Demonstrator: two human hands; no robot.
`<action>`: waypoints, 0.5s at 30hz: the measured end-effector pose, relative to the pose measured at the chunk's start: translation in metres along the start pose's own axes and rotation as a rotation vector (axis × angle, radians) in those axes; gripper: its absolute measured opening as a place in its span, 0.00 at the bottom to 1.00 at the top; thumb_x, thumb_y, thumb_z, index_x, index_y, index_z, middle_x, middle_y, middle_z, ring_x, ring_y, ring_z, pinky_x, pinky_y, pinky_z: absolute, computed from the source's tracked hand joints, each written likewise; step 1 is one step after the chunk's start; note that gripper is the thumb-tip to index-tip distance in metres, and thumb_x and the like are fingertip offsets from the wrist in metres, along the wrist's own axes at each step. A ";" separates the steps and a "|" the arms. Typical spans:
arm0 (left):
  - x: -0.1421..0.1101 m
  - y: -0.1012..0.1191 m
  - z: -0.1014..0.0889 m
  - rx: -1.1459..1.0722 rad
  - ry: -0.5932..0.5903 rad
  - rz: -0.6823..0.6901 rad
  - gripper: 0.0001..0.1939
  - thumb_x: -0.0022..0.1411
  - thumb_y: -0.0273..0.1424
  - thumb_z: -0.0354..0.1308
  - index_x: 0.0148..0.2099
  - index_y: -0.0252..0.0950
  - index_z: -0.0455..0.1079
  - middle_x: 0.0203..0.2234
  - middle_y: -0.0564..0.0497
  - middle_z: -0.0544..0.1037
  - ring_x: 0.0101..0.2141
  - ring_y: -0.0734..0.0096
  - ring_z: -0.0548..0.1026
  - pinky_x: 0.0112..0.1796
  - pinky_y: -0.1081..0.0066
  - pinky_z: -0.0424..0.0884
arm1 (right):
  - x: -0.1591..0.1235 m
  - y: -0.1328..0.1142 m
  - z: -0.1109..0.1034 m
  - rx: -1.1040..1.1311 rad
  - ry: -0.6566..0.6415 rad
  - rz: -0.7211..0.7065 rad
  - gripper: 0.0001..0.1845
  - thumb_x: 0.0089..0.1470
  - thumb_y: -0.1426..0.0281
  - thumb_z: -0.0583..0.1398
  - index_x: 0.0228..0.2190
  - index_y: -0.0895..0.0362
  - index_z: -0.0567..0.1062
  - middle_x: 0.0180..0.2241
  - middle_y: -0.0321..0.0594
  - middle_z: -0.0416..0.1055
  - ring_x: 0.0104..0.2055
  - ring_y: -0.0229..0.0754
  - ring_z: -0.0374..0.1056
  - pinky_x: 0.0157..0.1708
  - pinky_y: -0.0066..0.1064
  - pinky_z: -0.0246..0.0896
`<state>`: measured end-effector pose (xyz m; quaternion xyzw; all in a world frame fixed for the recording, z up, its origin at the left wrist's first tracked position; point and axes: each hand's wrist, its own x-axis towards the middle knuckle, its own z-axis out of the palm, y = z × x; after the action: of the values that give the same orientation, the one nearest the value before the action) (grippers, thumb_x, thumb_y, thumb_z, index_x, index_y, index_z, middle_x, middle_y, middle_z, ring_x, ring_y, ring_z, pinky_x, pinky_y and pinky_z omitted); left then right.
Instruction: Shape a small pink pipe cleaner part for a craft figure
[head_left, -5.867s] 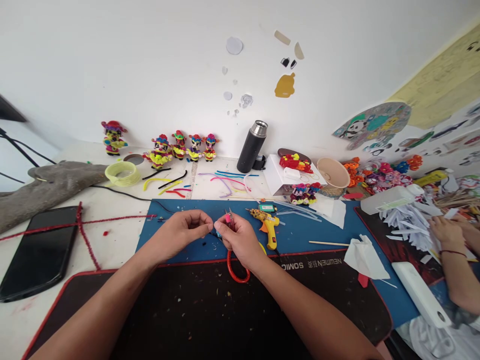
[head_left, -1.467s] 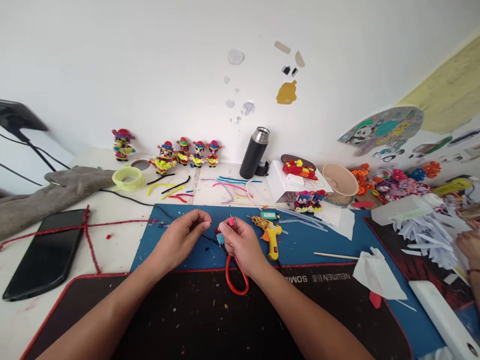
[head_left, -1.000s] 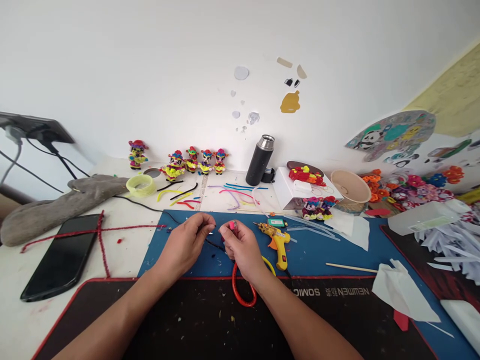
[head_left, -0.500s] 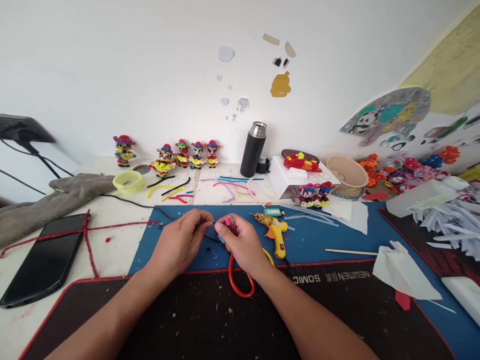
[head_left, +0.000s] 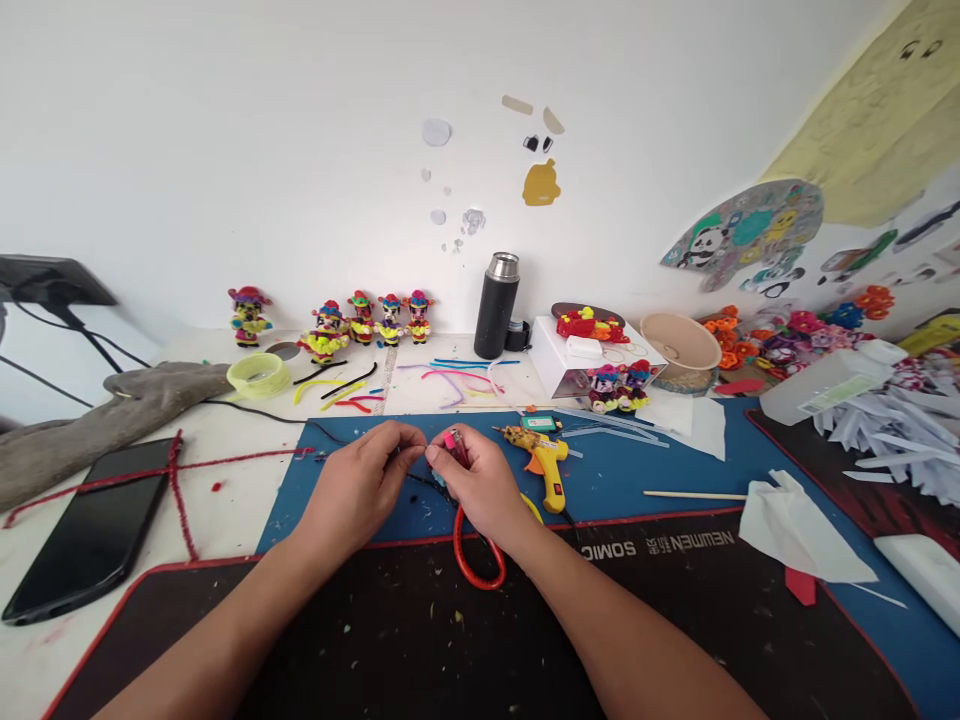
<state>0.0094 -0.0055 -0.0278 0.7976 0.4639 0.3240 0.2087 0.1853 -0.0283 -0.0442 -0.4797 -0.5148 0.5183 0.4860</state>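
Observation:
Over the blue mat, my left hand is closed in a pinch, thumb against forefinger. What it pinches is too small to make out. My right hand is wrapped round a lighter, whose pink button and metal top show above the thumb. Its fingertips almost meet those of my left hand. Beneath my right hand, a red looped handle sticks out over the black mat; the rest of that tool is largely hidden. To the right lies a yellow glue gun.
Pipe-cleaner figures and loose pipe cleaners are at the back. A black flask stands by a white box. At left are a phone, crossed red pipe cleaners and yellow tape. A tissue lies right.
The camera view has shifted slightly, so the wall and table things appear moved a little left. Both hands keep nearly the same pose, fingertips close together, with the lighter still in my right hand.

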 end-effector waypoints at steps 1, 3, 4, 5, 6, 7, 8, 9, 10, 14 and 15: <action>0.000 0.002 -0.001 -0.022 -0.001 -0.028 0.11 0.73 0.37 0.51 0.42 0.41 0.73 0.36 0.51 0.82 0.37 0.63 0.79 0.40 0.69 0.70 | 0.000 0.000 0.000 0.007 -0.005 0.002 0.13 0.59 0.58 0.64 0.32 0.55 0.71 0.23 0.28 0.58 0.23 0.34 0.52 0.23 0.28 0.48; 0.001 0.004 -0.004 -0.052 0.010 -0.087 0.11 0.72 0.39 0.52 0.42 0.41 0.73 0.35 0.52 0.81 0.36 0.63 0.78 0.38 0.69 0.69 | 0.000 -0.001 -0.001 0.012 -0.009 0.006 0.13 0.59 0.58 0.64 0.32 0.55 0.71 0.24 0.29 0.59 0.23 0.34 0.52 0.23 0.28 0.48; 0.002 0.005 -0.005 -0.058 0.018 -0.117 0.12 0.72 0.40 0.53 0.42 0.41 0.73 0.35 0.52 0.81 0.35 0.64 0.77 0.37 0.69 0.68 | -0.001 -0.001 -0.001 0.012 -0.009 0.007 0.14 0.59 0.58 0.64 0.32 0.55 0.71 0.24 0.29 0.60 0.23 0.34 0.53 0.23 0.28 0.48; 0.002 0.005 -0.007 -0.058 0.023 -0.146 0.12 0.71 0.42 0.54 0.42 0.41 0.73 0.34 0.52 0.80 0.33 0.64 0.76 0.35 0.68 0.68 | 0.000 -0.001 -0.002 0.012 -0.009 0.006 0.14 0.59 0.58 0.64 0.32 0.55 0.72 0.24 0.29 0.60 0.23 0.34 0.53 0.23 0.28 0.48; 0.002 0.004 -0.008 -0.052 0.027 -0.172 0.13 0.70 0.44 0.55 0.41 0.41 0.73 0.33 0.53 0.80 0.32 0.65 0.75 0.34 0.68 0.67 | 0.000 -0.001 -0.002 0.011 -0.008 0.005 0.14 0.59 0.57 0.64 0.32 0.55 0.72 0.24 0.29 0.60 0.23 0.34 0.53 0.23 0.28 0.48; 0.003 0.003 -0.009 -0.040 0.031 -0.195 0.15 0.69 0.46 0.56 0.40 0.41 0.72 0.31 0.54 0.79 0.30 0.65 0.73 0.33 0.68 0.66 | 0.000 -0.001 -0.002 0.010 -0.007 0.004 0.14 0.59 0.57 0.64 0.32 0.55 0.72 0.24 0.29 0.59 0.22 0.34 0.53 0.23 0.28 0.48; 0.003 0.001 -0.010 -0.020 0.036 -0.212 0.16 0.68 0.48 0.56 0.37 0.41 0.71 0.29 0.55 0.77 0.29 0.66 0.72 0.32 0.68 0.65 | 0.000 -0.001 -0.002 0.009 -0.007 0.003 0.14 0.60 0.57 0.64 0.32 0.54 0.72 0.24 0.29 0.59 0.22 0.34 0.53 0.23 0.28 0.48; 0.003 -0.001 -0.010 0.008 0.044 -0.225 0.18 0.68 0.50 0.57 0.34 0.41 0.68 0.26 0.55 0.75 0.27 0.67 0.71 0.31 0.68 0.64 | 0.001 -0.001 -0.002 0.007 -0.007 0.002 0.14 0.60 0.57 0.64 0.32 0.54 0.72 0.24 0.29 0.59 0.22 0.34 0.53 0.23 0.28 0.48; 0.004 -0.003 -0.011 0.040 0.053 -0.233 0.20 0.68 0.50 0.56 0.32 0.41 0.66 0.24 0.56 0.73 0.26 0.67 0.69 0.30 0.68 0.62 | 0.001 -0.001 -0.002 0.006 -0.007 0.000 0.14 0.60 0.57 0.64 0.32 0.54 0.72 0.24 0.29 0.59 0.22 0.34 0.53 0.22 0.28 0.48; 0.007 -0.009 -0.011 0.112 0.082 -0.205 0.17 0.70 0.46 0.53 0.33 0.41 0.68 0.25 0.54 0.72 0.26 0.66 0.68 0.30 0.66 0.62 | 0.002 0.000 -0.003 0.018 -0.011 -0.008 0.14 0.61 0.58 0.63 0.32 0.54 0.72 0.23 0.28 0.59 0.21 0.33 0.51 0.22 0.28 0.47; 0.007 -0.009 -0.011 0.093 0.095 -0.170 0.14 0.70 0.44 0.53 0.40 0.40 0.73 0.30 0.52 0.76 0.29 0.65 0.70 0.33 0.66 0.65 | 0.002 0.000 -0.003 0.026 -0.010 -0.007 0.14 0.61 0.58 0.63 0.32 0.54 0.72 0.22 0.28 0.58 0.21 0.33 0.51 0.22 0.28 0.47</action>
<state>-0.0013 0.0057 -0.0231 0.7480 0.5537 0.3209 0.1758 0.1883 -0.0264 -0.0443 -0.4688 -0.5123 0.5257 0.4914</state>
